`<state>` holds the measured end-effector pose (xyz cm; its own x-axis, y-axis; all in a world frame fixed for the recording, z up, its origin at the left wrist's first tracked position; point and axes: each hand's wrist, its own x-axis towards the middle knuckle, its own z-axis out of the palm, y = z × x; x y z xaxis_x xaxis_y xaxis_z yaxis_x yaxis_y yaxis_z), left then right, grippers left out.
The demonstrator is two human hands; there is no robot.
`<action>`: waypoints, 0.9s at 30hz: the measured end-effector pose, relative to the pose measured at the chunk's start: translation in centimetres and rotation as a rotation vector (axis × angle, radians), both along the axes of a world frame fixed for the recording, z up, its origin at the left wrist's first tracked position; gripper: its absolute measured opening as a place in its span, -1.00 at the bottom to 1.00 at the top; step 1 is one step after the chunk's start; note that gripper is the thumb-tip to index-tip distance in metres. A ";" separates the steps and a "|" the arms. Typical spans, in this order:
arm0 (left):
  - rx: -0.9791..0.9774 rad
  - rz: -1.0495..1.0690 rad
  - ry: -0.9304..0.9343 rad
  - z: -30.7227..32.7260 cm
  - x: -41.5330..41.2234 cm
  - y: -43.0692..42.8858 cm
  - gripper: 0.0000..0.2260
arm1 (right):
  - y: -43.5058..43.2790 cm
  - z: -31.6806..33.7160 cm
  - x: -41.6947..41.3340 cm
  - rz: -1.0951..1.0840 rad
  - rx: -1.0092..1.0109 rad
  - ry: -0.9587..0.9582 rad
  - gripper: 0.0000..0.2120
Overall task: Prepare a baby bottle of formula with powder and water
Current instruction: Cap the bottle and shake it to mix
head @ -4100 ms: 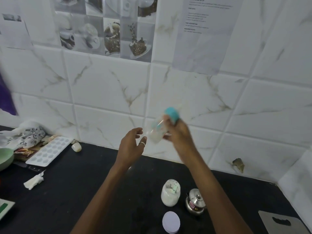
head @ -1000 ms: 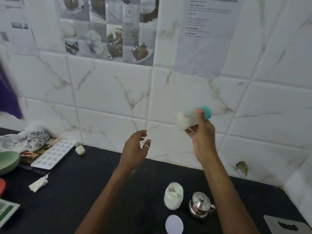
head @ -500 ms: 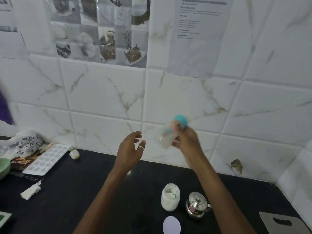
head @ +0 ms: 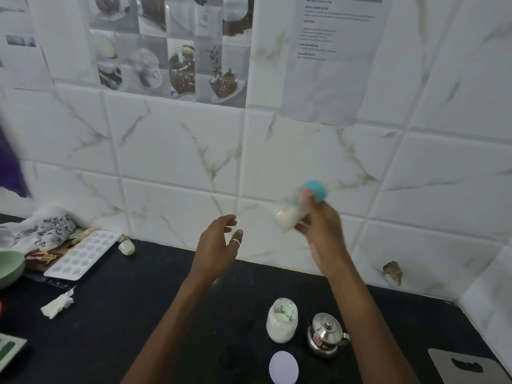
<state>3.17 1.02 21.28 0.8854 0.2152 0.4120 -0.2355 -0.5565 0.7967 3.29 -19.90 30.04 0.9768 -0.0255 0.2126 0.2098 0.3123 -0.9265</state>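
Both arms are stretched forward. The right hand [head: 322, 231] is raised and closed around a blurred baby bottle [head: 297, 207]; the left hand [head: 217, 245] is held open, fingers loosely curled.

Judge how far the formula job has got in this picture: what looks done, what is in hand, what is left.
Done: the bottle holds white liquid and wears its teal cap. In hand: the right hand grips the tilted, blurred bottle, likely shaking it; the left hand hangs open, empty. Left: the powder jar stands open, its lid on the counter.
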 end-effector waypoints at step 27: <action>0.007 0.005 -0.004 -0.1 0.3 0.3 -0.64 | 1.4 -2.0 -0.5 0.003 -0.120 0.032 -0.55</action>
